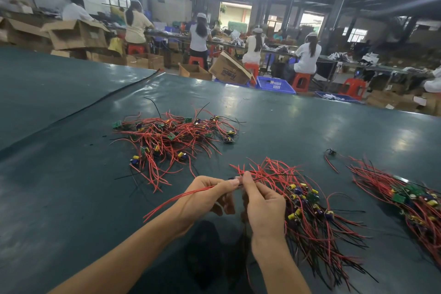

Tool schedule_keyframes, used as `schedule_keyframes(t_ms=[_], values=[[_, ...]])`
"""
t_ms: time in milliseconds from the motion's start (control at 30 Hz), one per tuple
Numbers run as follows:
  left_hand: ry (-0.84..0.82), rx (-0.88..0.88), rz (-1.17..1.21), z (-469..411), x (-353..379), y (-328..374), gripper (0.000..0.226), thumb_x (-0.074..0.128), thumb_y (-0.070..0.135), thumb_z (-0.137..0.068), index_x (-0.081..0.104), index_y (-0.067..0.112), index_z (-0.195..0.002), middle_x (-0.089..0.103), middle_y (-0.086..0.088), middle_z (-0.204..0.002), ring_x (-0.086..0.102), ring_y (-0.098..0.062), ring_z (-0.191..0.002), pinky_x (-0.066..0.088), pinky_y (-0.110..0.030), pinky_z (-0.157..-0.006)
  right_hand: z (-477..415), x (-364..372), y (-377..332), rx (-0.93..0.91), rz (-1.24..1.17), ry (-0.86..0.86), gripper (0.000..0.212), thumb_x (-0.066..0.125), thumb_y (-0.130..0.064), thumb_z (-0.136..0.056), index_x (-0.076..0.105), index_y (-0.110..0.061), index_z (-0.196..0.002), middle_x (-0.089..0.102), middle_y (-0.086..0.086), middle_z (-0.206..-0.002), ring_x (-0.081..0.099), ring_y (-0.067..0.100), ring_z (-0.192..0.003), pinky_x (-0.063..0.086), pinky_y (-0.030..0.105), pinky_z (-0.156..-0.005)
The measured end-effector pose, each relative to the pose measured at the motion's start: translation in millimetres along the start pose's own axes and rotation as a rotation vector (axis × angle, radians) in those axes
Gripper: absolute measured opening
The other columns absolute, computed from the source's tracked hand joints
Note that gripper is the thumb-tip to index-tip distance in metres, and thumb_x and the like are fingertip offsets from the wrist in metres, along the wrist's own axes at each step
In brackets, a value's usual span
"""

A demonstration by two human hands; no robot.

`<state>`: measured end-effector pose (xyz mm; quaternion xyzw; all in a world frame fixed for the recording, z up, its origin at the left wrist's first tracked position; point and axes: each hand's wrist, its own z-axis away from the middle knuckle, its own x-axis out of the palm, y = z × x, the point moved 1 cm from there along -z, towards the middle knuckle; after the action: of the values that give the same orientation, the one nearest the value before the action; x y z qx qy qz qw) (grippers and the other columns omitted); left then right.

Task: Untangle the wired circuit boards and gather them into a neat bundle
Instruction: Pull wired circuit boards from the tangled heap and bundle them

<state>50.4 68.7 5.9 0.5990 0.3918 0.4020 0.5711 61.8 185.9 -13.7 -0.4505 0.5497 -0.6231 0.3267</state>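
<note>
A tangled pile of wired circuit boards (175, 135) with red and black wires lies ahead on the dark green table (71, 174). My left hand (205, 200) pinches a pair of red wires (171, 201) that trail down to the left. My right hand (263, 205) pinches wires at the same spot, fingertips meeting the left hand's. Right beside my right hand lies a gathered bundle of boards (307, 207) with wires fanned toward me. A second bundle (415, 200) lies at the far right.
One loose board with wires (331, 155) lies between the two bundles. A seam in the table cover (95, 102) runs diagonally on the left. Beyond the table's far edge are cardboard boxes (229, 69), blue crates (274, 85), red stools and seated workers.
</note>
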Motion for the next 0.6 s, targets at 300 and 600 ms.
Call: schedule_keyframes(t_ms=[300, 600], values=[[-0.012, 0.047, -0.048, -2.3, -9.2, 3.2, 0.043, 0.066, 0.047, -0.076, 0.065, 0.013, -0.051, 0.063, -0.008, -0.057, 0.057, -0.016, -0.055, 0.046, -0.022, -0.058, -21.9, -38.1, -19.1, 0.03, -0.239, 0.214, 0.028, 0.064, -0.02, -0.094, 0.076, -0.013, -0.07, 0.044, -0.008, -0.049, 0.03, 0.002, -0.037, 0.026, 0.015, -0.033], [0.196, -0.044, 0.114, -7.0, -19.8, 0.0, 0.048, 0.054, 0.045, -0.092, 0.075, 0.016, -0.06, 0.073, -0.012, -0.075, 0.061, -0.014, -0.057, 0.046, -0.019, -0.051, -16.0, -30.3, -15.3, -0.029, -0.236, 0.143, 0.032, 0.059, -0.028, -0.097, 0.078, -0.02, -0.072, 0.049, -0.007, -0.055, 0.031, 0.005, -0.039, 0.024, 0.018, -0.036]])
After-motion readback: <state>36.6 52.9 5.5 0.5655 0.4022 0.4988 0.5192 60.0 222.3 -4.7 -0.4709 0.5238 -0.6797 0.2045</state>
